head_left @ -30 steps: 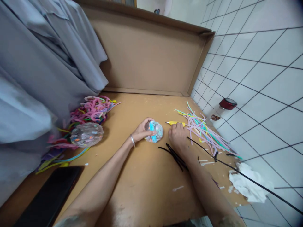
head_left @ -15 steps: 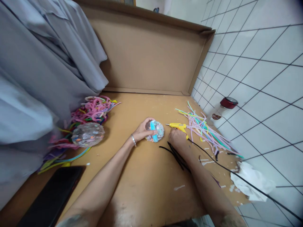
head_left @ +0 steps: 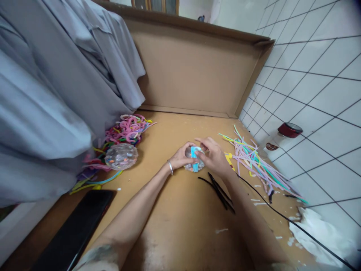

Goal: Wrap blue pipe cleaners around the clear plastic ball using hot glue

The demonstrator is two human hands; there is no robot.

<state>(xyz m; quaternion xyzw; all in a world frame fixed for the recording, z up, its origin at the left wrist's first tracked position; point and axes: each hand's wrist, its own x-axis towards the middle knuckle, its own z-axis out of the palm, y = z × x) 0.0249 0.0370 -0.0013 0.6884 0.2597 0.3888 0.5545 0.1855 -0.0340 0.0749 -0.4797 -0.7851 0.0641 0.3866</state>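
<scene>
My left hand point(head_left: 179, 157), with a silver bracelet at the wrist, is closed round a small clear, bumpy ball-shaped piece point(head_left: 201, 165) with colourful bits showing in it. A bright blue fuzzy strip point(head_left: 193, 154), apparently pipe cleaners, runs across its top. Over the right side of the piece is my right hand point(head_left: 216, 157), its thumb against the blue strip and its index finger stretched out apart from the thumb. A yellow glue gun point(head_left: 229, 161) lies just right of that hand, partly hidden by it. Black pipe cleaners point(head_left: 220, 191) lie below the right wrist.
A second clear bumpy piece point(head_left: 122, 156) rests by a pink and multicoloured pipe-cleaner heap point(head_left: 129, 128) at left. A black phone point(head_left: 76, 229) lies nearer. Pastel pipe cleaners point(head_left: 254, 162), a red-lidded jar point(head_left: 282, 137), white tissue point(head_left: 318, 235) and the glue-gun cord point(head_left: 270, 205) are at right.
My right hand has let go of the glue gun, leaving it on the table, and has moved left to the piece in my left hand. The view has shifted slightly.
</scene>
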